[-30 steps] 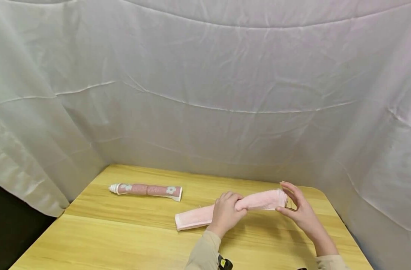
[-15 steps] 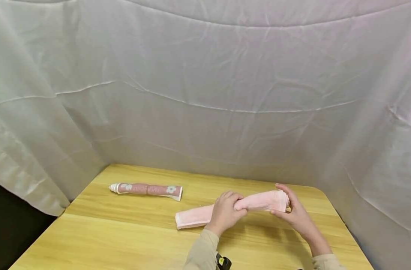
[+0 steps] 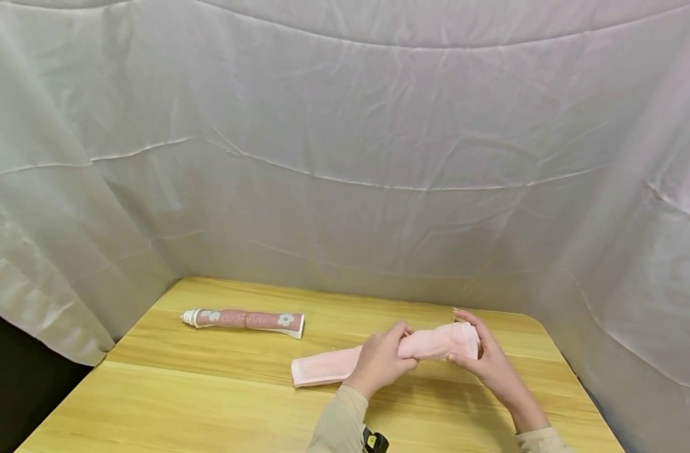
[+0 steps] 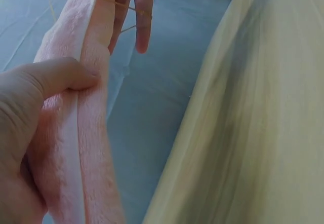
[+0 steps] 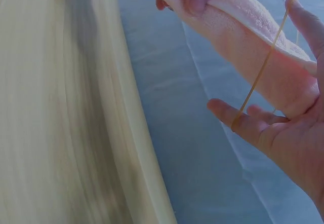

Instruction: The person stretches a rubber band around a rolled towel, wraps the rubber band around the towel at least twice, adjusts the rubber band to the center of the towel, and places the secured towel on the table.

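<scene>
My left hand grips a rolled pale pink towel round its middle, thumb lying across the white-edged seam in the left wrist view. The roll's left part stretches toward the table's middle, and its right part tilts upward. At the right end is my right hand, its fingers and thumb spread around the towel's tip. A thin yellowish rubber band is stretched between that thumb and the fingers, looping around the towel's end. In the left wrist view the band crosses over the roll.
A second rolled towel, dusty pink with pale flowers and a pinched-in middle, lies at the back left of the wooden table. Pale grey curtains enclose the back and sides. A black device shows beside the left sleeve.
My right hand has shifted left, and the stretched band has passed over the towel's right end. My left hand keeps its grip mid-roll. The flowered roll lies still.
</scene>
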`<state>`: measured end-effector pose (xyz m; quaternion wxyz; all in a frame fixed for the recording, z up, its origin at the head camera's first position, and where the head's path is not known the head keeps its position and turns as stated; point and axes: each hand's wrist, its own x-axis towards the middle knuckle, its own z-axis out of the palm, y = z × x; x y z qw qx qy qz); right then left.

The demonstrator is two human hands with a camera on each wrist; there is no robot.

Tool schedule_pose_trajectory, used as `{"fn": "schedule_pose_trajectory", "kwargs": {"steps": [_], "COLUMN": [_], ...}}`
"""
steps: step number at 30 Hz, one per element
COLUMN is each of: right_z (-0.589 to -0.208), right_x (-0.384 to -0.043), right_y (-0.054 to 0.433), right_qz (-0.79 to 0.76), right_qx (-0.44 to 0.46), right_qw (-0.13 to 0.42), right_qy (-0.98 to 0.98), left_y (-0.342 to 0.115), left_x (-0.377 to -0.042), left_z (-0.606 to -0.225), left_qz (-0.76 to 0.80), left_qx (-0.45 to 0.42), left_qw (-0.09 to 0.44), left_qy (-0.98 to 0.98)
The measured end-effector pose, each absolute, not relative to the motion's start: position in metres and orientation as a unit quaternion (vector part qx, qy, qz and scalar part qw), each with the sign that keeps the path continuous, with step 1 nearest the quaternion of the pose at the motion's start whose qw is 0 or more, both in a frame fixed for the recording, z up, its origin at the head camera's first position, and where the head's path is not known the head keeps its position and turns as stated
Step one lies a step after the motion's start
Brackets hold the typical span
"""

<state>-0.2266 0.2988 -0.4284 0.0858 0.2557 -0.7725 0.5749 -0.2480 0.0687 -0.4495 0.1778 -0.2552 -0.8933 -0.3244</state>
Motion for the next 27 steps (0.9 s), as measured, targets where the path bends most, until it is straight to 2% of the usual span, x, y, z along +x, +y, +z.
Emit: {"fn": "schedule_pose_trajectory", "kwargs": {"steps": [10,13,16,22,27], "right_z": [-0.425,-0.424,-0.424,-0.426,-0.429], "right_x": [-0.223,-0.222,-0.222,-0.223,-0.224], "right_y": [0.29,0.288,0.286,0.287,0.288], "right_qz": [0.559,0.553,0.544,0.534,0.541], "right_qx": [0.262,0.268,0.27,0.268,0.274], "right_qw": [0.085,0.083,0.085,0.093,0.088], "right_qy": [-0.782,-0.785,-0.79,-0.797,-0.79], "left_y": [0.084,0.087,0.086,0.081,0.078], "left_x": [-0.241,-0.24,-0.239,-0.239,-0.24], "left_z": [-0.448,-0.45,-0.449,-0.44,-0.438], "left_qz": [-0.238,-0.232,-0.26,-0.439,-0.547], "left_qx": [-0.294,-0.302,-0.303,-0.287,-0.291], "left_qw": [0.304,0.313,0.281,0.155,0.077], "left_qy": [-0.874,-0.87,-0.873,-0.837,-0.782]}}
